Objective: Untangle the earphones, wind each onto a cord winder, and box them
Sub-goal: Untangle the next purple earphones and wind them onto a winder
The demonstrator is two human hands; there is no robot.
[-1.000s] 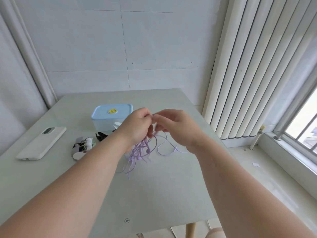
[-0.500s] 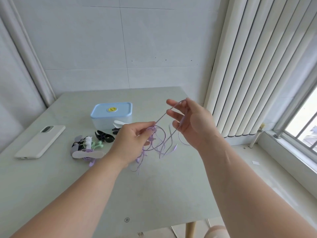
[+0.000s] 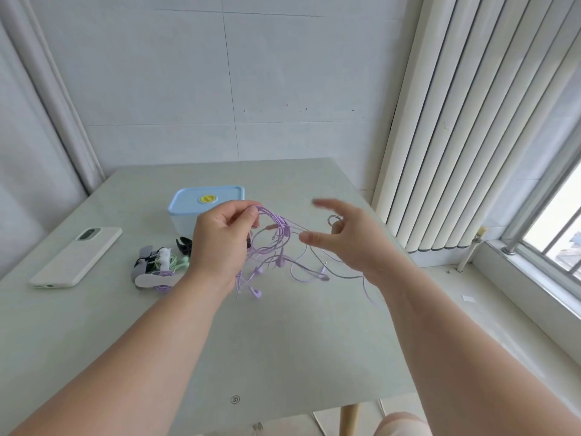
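Observation:
A tangle of purple earphones (image 3: 276, 250) hangs above the table's middle. My left hand (image 3: 223, 243) pinches its top strands between thumb and fingertips. My right hand (image 3: 352, 243) is just right of the tangle, with thumb and forefinger straight and spread. A thin loop of cord lies over one of its bent fingers, and other strands run under the palm. The earbuds dangle below my left hand. The clear box with a blue lid (image 3: 206, 199) stands shut behind my left hand.
A white phone (image 3: 77, 256) lies at the left of the table (image 3: 251, 341). Beside it sits a heap of cord winders with green and purple earphones (image 3: 157, 267), and a black winder (image 3: 185, 243). Vertical blinds (image 3: 456, 136) and a window ledge stand at the right.
My right hand has let go of the strand it was pulling and spread its fingers. My left hand has lifted the tangle a little higher.

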